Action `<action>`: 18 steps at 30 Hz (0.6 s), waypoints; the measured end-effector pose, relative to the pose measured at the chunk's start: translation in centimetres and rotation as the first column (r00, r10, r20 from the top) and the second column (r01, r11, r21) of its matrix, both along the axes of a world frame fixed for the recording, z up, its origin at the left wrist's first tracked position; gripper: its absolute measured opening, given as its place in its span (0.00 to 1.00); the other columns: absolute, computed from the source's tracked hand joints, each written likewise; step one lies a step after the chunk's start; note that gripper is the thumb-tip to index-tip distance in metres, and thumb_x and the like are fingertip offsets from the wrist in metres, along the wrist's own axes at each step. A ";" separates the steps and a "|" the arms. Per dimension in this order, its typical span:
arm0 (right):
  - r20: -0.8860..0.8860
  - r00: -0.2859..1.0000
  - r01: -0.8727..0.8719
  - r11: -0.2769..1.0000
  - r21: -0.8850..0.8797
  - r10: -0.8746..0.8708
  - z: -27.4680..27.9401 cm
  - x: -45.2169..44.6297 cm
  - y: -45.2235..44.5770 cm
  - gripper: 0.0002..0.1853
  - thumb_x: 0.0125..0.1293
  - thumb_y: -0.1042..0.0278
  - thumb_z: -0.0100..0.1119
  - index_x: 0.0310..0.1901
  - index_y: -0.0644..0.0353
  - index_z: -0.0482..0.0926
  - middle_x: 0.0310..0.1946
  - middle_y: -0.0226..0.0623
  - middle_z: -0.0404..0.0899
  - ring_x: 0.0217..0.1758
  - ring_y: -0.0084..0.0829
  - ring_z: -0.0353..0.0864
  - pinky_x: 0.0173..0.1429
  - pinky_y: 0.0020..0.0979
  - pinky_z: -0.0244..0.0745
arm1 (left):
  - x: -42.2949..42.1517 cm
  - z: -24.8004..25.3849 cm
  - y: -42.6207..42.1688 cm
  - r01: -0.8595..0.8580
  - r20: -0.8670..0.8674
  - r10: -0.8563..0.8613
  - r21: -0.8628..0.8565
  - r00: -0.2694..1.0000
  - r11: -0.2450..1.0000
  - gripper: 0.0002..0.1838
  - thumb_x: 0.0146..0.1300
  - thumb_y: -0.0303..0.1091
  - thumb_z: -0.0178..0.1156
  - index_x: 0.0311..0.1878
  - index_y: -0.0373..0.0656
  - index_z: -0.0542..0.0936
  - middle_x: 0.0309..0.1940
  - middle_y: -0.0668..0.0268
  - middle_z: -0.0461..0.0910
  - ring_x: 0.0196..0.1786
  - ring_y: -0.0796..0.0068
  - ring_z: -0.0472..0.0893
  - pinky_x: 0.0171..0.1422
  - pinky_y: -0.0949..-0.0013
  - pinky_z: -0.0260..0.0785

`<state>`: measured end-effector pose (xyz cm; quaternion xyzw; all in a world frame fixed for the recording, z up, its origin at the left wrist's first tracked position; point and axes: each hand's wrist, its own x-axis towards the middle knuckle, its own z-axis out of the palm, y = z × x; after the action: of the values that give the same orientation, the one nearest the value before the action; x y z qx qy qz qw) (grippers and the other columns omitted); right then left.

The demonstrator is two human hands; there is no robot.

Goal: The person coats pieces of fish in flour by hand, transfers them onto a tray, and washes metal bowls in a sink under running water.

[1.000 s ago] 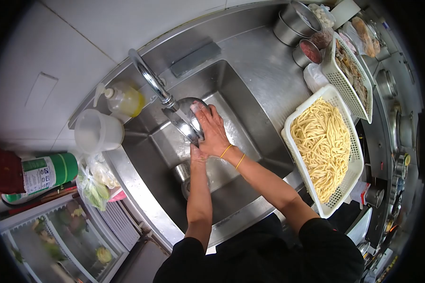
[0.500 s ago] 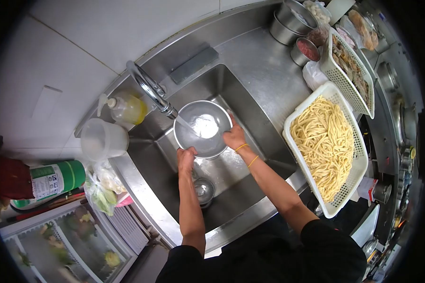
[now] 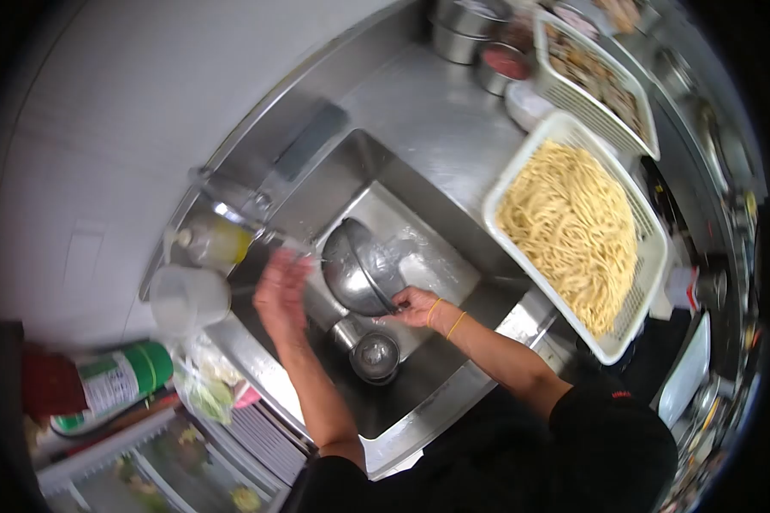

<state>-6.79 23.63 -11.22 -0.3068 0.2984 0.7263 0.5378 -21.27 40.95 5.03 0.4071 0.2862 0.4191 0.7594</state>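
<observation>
A round metal bowl (image 3: 351, 272) is tipped on its side in the steel sink (image 3: 376, 410), its outer wall facing left. My right hand (image 3: 415, 306) is closed on the lower right of its rim. Water splashes on the sink floor to the right of the bowl. Off the bowl, my left hand (image 3: 282, 289) is raised by the faucet (image 3: 227, 212) spout, its fingers stretched out but smeared by motion. Below the bowl lies a small round metal vessel (image 3: 374, 355), touched by neither hand.
Right of the sink stands a white basket (image 3: 493, 214) of thick noodles (image 3: 573, 231), with another basket (image 3: 565, 81) behind it. A soap bottle (image 3: 218, 242) and a plastic tub (image 3: 188, 299) stand left. Metal pots (image 3: 462, 34) sit at the back.
The bowl has gone from upright under the stream to tipped over. My left hand has let go of its rim and moved up and left to the faucet; my right hand has moved down with the bowl.
</observation>
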 end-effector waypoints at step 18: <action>0.408 0.906 -0.006 0.961 0.278 -0.113 17.7 4.1 -12.6 0.09 0.51 0.85 0.60 0.36 0.72 0.77 0.27 0.41 0.79 0.27 0.35 0.83 0.33 0.37 0.85 | 3.3 -4.0 10.1 0.054 -0.545 0.142 0.327 0.826 0.943 0.31 0.66 0.38 0.56 0.71 0.39 0.65 0.59 0.63 0.75 0.53 0.74 0.73 0.56 0.71 0.62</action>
<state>-2.67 11.05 6.53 -0.3703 0.0813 0.6622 0.6463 -17.92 51.08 1.01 0.6259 0.4323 0.3402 0.5529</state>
